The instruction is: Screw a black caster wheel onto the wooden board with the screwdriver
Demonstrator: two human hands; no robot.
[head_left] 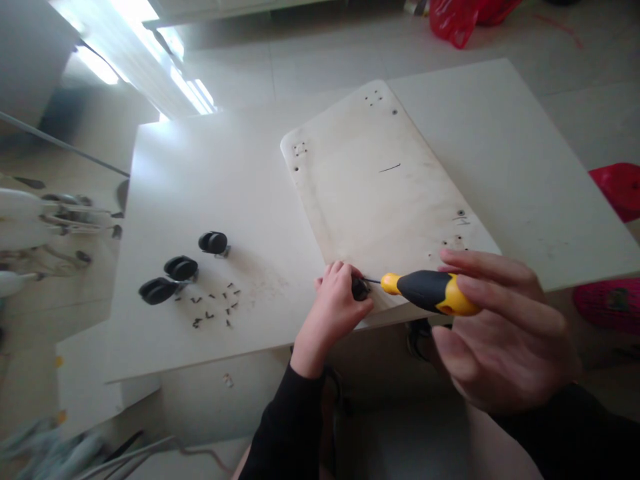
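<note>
My left hand point(336, 301) is closed around a small black caster wheel point(359, 288) at the near corner of a pale wooden board point(380, 187). My right hand point(500, 327) grips a screwdriver point(430, 292) with a yellow and black handle. Its thin shaft points left into the caster under my left fingers. The board lies tilted on a white table point(210, 173) and has clusters of small drilled holes at its corners.
Three loose black casters point(181, 268) and several small dark screws point(215, 308) lie on the table's left half. A red plastic bag point(460, 20) is on the floor far back, a red object point(620, 190) to the right, and a pink basket point(610, 303) below it.
</note>
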